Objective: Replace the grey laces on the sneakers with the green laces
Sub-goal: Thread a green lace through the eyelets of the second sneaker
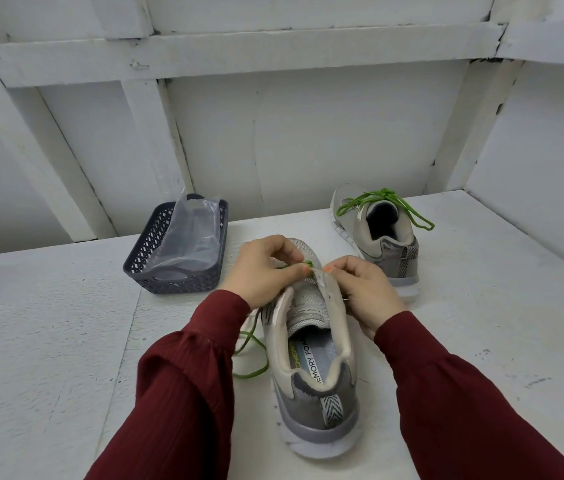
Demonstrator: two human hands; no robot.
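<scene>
Near sneaker (pixel 311 382): centre of surface (pixel 65 341), heel nearest.
Left grip (pixel 266 271): pinches green lace (pixel 308 263) above its far eyelets.
Right grip (pixel 365 289): pinches its right eyelet flap.
Far sneaker (pixel 377 237): far right, green-laced.

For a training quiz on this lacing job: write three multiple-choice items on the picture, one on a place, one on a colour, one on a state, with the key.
1. Where is the basket from the near sneaker? A. Left B. Right C. On it
2. What colour is the tied lace on the far sneaker? A. Grey B. Green C. Red
3. How far is the near sneaker laced? A. Fully, bow tied B. Only the front eyelets C. Fully, ends loose
Key: 1 A, it stands to the sneaker's left; 2 B, green loops; 3 B, the left hand pinches the loose lace near the toe.
</scene>
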